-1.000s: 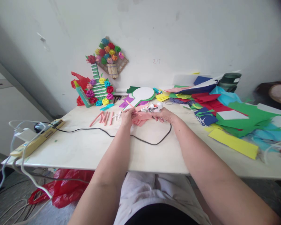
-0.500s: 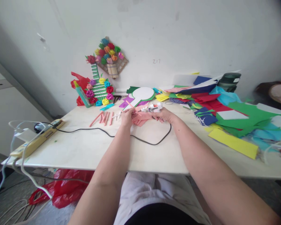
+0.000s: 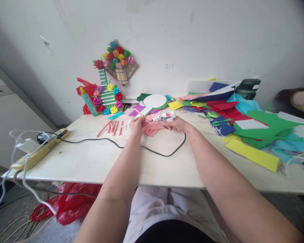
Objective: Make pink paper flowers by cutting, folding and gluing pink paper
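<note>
My right hand is closed around a hot glue gun, a white one with a coloured pattern, its nozzle pointing left. Pinched in the fingers of my left hand is a thin pink paper strip, slanting up to the left just beyond the nozzle. Whether nozzle and strip touch, I cannot tell. Beneath both hands lie pink paper pieces, partly covered. Several rolled pink paper tubes lie to the left, with small white sticks beside my left hand.
The black cord loops across the table toward a yellow power strip. A paper-flower guitar and a glue bottle stand at the back left. A white-and-green round cutout lies behind my hands; coloured sheets cover the right.
My left hand and the pink strip have shifted very slightly left. The glue gun stays almost where it was in my right hand.
</note>
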